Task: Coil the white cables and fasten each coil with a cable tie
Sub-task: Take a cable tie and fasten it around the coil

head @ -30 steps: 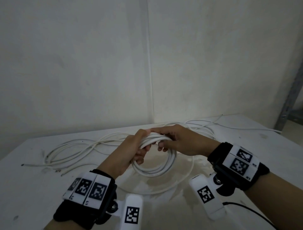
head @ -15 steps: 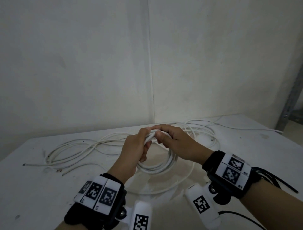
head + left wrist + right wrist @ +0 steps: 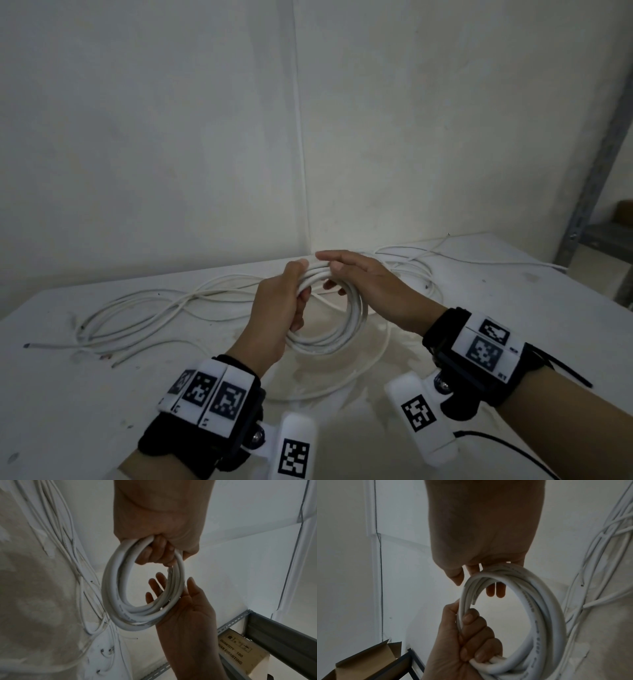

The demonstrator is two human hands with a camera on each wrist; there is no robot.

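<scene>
A white cable coil [image 3: 329,337] of several loops hangs upright above the table. My left hand [image 3: 291,301] grips its upper left part, fingers curled round the bundle. My right hand [image 3: 346,270] lies flat on the coil's top right, fingers straight. In the left wrist view my left hand [image 3: 157,551] holds the coil [image 3: 115,596] from above, and the open palm of my right hand [image 3: 173,596] rests against its far side. In the right wrist view the coil [image 3: 539,605] runs under my right hand [image 3: 471,574] and through my left hand [image 3: 471,635]. No cable tie shows.
Loose white cables [image 3: 150,308] sprawl over the white table [image 3: 68,394] to the left, and more cables [image 3: 414,270] lie behind my right hand. A single strand [image 3: 363,375] curves under the coil. A grey metal shelf post [image 3: 596,164] stands at the right, with a cardboard box [image 3: 240,654].
My right hand has let go of the coil's top, and its fingers have straightened over it. My left hand keeps its grip. Both arms moved slightly.
</scene>
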